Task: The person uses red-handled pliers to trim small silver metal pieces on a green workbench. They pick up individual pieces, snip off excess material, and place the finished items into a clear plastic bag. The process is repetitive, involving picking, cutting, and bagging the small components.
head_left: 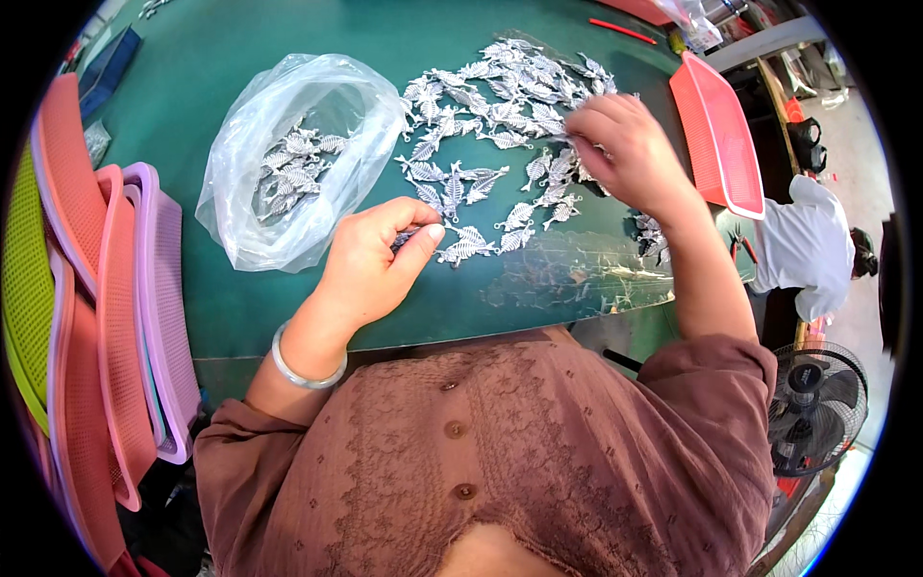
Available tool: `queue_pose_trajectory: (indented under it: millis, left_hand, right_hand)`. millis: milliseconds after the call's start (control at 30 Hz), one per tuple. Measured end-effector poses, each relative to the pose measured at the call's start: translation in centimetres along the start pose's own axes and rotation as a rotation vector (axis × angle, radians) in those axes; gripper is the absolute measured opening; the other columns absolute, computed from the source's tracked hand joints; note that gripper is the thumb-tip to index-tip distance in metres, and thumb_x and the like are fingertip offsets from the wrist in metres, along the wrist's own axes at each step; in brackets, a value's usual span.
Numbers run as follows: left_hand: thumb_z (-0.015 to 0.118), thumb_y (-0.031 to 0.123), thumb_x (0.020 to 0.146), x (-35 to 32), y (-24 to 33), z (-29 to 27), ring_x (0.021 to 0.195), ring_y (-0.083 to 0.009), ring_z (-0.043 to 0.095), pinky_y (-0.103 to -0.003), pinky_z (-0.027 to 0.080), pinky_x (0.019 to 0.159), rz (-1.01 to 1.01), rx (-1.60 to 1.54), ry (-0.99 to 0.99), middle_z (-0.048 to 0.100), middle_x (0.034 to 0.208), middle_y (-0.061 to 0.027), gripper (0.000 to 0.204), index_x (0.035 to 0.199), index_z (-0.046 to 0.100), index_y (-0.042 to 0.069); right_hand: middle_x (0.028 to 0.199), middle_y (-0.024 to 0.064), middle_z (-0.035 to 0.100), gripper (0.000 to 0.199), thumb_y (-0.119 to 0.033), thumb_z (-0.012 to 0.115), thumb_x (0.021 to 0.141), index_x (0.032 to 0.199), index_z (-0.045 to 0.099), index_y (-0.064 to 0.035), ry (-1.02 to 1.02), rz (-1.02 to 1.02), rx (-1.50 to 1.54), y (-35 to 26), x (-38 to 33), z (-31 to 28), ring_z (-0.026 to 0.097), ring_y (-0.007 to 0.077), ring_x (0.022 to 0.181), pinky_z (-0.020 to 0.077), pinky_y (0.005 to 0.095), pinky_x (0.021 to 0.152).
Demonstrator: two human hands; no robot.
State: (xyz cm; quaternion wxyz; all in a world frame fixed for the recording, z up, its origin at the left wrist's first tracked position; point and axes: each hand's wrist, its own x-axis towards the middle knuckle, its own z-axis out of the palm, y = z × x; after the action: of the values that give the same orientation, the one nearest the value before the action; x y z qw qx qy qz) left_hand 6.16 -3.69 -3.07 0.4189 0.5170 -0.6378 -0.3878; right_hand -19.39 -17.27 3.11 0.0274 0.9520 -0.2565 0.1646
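Silvery-grey metal charms [510, 87], shaped like ribbed leaves or fishbones with small loops, lie spread in a loose heap on the green table. My left hand [370, 264] is closed at the near left edge of the heap, with grey charms showing between thumb and fingers. At the heap's right side is my right hand [625, 144], its fingers bent down and together among the charms. What those fingertips hold, if anything, is hidden. To the left of the heap stands an open clear plastic bag [231, 183] with several more charms [293, 168] inside.
Stacked pink, purple and green plastic baskets [163, 288] stand at the left. A pink basket [716, 135] sits at the table's right edge, near red-handled pliers [740, 245]. A red pen [622, 31] lies at the back. Beyond are a fan [812, 404] and a person in white [808, 245].
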Motion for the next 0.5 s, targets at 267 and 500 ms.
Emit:
queue_pose_trajectory:
  millis: [267,500]
  left_hand:
    - [0.06,0.006,0.083,-0.1,0.5,0.2,0.063,-0.0062,0.051,-0.021,0.041,0.057,-0.002,-0.005,-0.019,0.06,0.071,-0.0022,0.01,0.089,0.062,-0.001]
    - [0.06,0.007,0.083,0.0,0.3,0.2,0.064,-0.0063,0.051,-0.021,0.042,0.058,-0.006,0.007,-0.019,0.06,0.072,-0.0021,0.01,0.089,0.061,-0.001]
  right_hand:
    - [0.078,0.0094,0.052,0.009,-0.006,0.058,0.073,0.082,0.057,-0.004,-0.291,0.389,-0.306,1.8,-11.2,-4.7,0.052,0.0288,0.081,0.0418,0.0379,0.073]
    - [0.082,0.0105,0.054,0.016,-0.009,0.061,0.072,0.087,0.059,-0.0033,-0.321,0.411,-0.171,0.3,-8.4,-5.9,0.053,0.0294,0.085,0.0436,0.0395,0.075]
